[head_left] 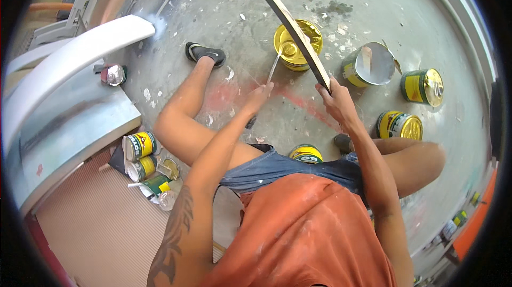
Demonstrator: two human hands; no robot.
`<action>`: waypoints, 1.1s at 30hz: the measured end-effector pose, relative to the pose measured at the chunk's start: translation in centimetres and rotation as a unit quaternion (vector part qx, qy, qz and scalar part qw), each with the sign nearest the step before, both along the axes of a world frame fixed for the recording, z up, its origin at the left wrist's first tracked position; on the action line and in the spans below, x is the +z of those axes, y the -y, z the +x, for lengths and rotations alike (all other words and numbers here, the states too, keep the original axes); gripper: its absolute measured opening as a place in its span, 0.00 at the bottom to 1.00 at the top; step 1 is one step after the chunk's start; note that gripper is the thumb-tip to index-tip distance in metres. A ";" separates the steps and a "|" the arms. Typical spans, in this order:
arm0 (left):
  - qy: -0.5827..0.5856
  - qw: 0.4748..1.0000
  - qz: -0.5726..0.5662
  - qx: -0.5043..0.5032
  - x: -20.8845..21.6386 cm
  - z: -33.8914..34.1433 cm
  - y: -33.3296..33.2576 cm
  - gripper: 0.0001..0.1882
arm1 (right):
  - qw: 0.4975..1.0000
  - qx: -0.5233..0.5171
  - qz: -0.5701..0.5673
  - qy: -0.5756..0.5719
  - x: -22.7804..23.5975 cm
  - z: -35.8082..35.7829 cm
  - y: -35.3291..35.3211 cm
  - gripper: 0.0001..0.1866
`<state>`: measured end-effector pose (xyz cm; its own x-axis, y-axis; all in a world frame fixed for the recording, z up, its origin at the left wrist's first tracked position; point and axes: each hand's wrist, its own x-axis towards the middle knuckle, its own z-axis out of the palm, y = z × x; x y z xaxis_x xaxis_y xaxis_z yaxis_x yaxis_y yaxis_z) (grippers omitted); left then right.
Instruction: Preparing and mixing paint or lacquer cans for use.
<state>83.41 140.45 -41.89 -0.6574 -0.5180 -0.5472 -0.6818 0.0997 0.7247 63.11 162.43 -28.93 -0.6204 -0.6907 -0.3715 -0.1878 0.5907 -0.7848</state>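
My left hand is closed around a thin, pale metal tool; its exact kind I cannot make out. The tool's upper end meets the rim of the small round cap on a gold-topped tin standing on the floor ahead of me. In my right hand is the near end of a long wooden stick, dark along one side and pale along the other. It slants up and to the left, passing over the tin in this view and hiding part of its lid. Whether stick and tin touch, I cannot tell.
To the right stand a large opened tin and two gold-lidded tins. Another tin is between my legs. At left, several used tins sit beside a pale blue panel, below a white curved part.
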 end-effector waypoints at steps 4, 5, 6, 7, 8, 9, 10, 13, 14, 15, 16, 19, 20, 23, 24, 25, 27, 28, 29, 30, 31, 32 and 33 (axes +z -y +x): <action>-0.036 0.992 -0.083 0.091 -2.2 -1.4 -3.0 0.37 | 0.999 -0.027 -0.007 0.030 -0.5 -0.5 0.2 0.18; -0.037 0.991 -0.084 0.097 -3.7 -1.4 -3.5 0.37 | 0.997 -0.049 -0.014 0.059 0.6 -0.3 0.5 0.17; -0.078 0.984 -0.071 0.145 -5.2 -1.4 -4.0 0.37 | 0.993 -0.070 -0.021 0.089 1.3 -0.2 0.7 0.16; -0.119 0.973 -0.054 0.188 -7.0 -1.8 -5.0 0.36 | 0.994 -0.070 -0.017 0.087 1.3 -0.2 0.3 0.16; -0.120 0.974 -0.050 0.187 -7.7 -2.6 -5.9 0.36 | 0.991 -0.083 -0.024 0.098 1.1 -0.4 0.1 0.16; -0.134 0.965 -0.039 0.222 -8.5 -3.4 -6.8 0.36 | 0.989 -0.095 -0.032 0.108 1.0 -0.6 0.0 0.15; -0.148 0.954 -0.030 0.259 -9.0 -3.8 -7.4 0.35 | 0.989 -0.094 -0.029 0.106 0.9 -0.6 -0.1 0.15; -0.190 0.940 0.034 0.280 -10.4 -4.3 -8.1 0.34 | 0.989 -0.091 -0.019 0.111 0.6 -0.4 -0.4 0.15; -0.190 0.940 0.036 0.283 -10.8 -4.8 -8.4 0.34 | 0.990 -0.084 -0.010 0.108 0.3 -0.4 -0.4 0.15; -0.239 0.914 0.089 0.316 -11.2 -5.4 -8.7 0.34 | 0.991 -0.076 -0.001 0.106 0.0 -0.3 -0.5 0.15; -0.287 0.882 0.142 0.345 -11.3 -6.0 -9.0 0.34 | 0.992 -0.076 0.003 0.105 -0.5 -0.3 -0.6 0.15; -0.271 0.874 0.189 0.356 -11.2 -7.0 -10.2 0.38 | 0.995 -0.060 0.019 0.080 -1.4 -0.4 -0.9 0.15; -0.271 0.872 0.193 0.359 -11.0 -7.4 -10.5 0.38 | 0.994 -0.065 0.015 0.083 -1.4 -0.4 -0.9 0.14; -0.283 0.866 0.202 0.360 -11.3 -8.0 -10.7 0.39 | 0.993 -0.065 0.013 0.098 -0.6 -0.4 -0.3 0.13; -0.302 0.846 0.229 0.375 -11.4 -8.5 -10.8 0.38 | 0.992 -0.068 0.014 0.109 -0.2 -0.3 -0.1 0.13; -0.322 0.825 0.261 0.384 -11.3 -9.2 -10.8 0.38 | 0.992 -0.067 0.013 0.104 -0.1 -0.4 0.0 0.13; -0.325 0.806 0.279 0.408 -10.9 -9.4 -11.1 0.38 | 0.994 -0.058 0.021 0.090 -0.1 -0.3 0.1 0.16; -0.323 0.786 0.301 0.432 -10.3 -10.0 -11.9 0.38 | 0.995 -0.057 0.020 0.082 -0.1 -0.5 -0.3 0.16; -0.327 0.775 0.317 0.438 -9.8 -9.9 -11.8 0.37 | 0.995 -0.057 0.021 0.084 -0.3 -0.5 -0.6 0.16; -0.335 0.772 0.318 0.437 -9.2 -10.0 -12.0 0.37 | 0.994 -0.057 0.021 0.087 -0.4 -0.7 -0.8 0.16; -0.314 0.792 0.312 0.420 -8.1 -10.0 -12.3 0.37 | 0.995 -0.063 0.012 0.082 -0.6 -0.9 -1.3 0.16; -0.297 0.810 0.303 0.406 -7.5 -9.9 -12.5 0.37 | 0.995 -0.062 0.009 0.076 -0.5 -1.2 -1.4 0.16; -0.272 0.833 0.275 0.396 -6.8 -9.5 -13.0 0.38 | 0.994 -0.069 0.004 0.082 -0.4 -1.5 -1.6 0.16</action>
<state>73.90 153.42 -48.74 -0.4567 -0.6760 -0.5783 0.0674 -0.6745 0.7352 61.59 164.00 -29.31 -0.6395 -0.6006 -0.4799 0.0251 0.6076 -0.7939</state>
